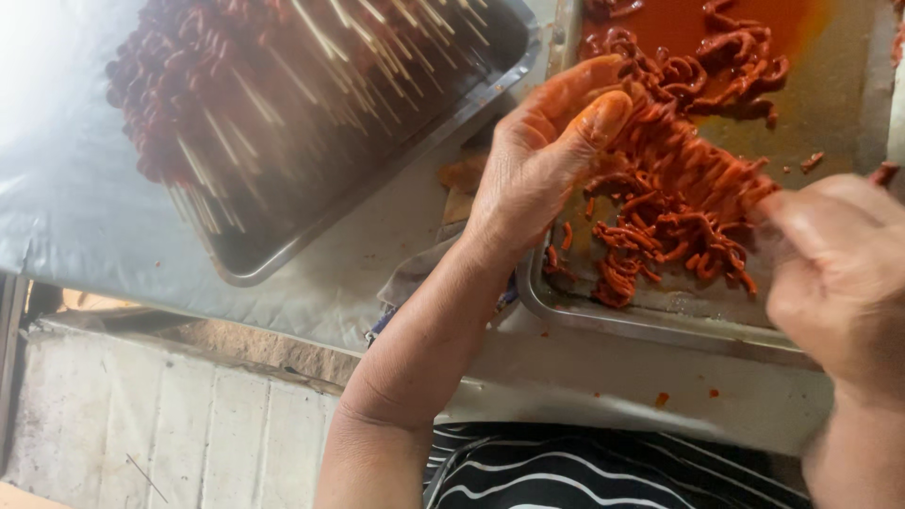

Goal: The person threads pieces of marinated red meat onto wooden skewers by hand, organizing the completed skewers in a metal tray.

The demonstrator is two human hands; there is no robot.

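Beyond the left hand, far up and to its side: a large steel tray on grey sheeting, heaped with finished dark red skewers, all blurred, the top edge cut off, the sticks mere pale streaks. Directly under both hands: a second steel tray, smeared with orange-red sauce, its far end and right side out of frame. Loose in that tray, below and beyond the grip: curled marinated meat pieces, hard to separate one from another. Between the two hands: a loaded skewer of meat, thick with orange pieces, the stick itself buried and not visible. At its left end: left hand, sauce-stained, fingers closed round the meat, thumb pressed on top. At its right end: right hand, blurred and partly cut by the frame edge, fingertips pinched on the skewer's end; exact contact hard to make out. Nearest the camera: a striped black-and-white garment, only partly in view.
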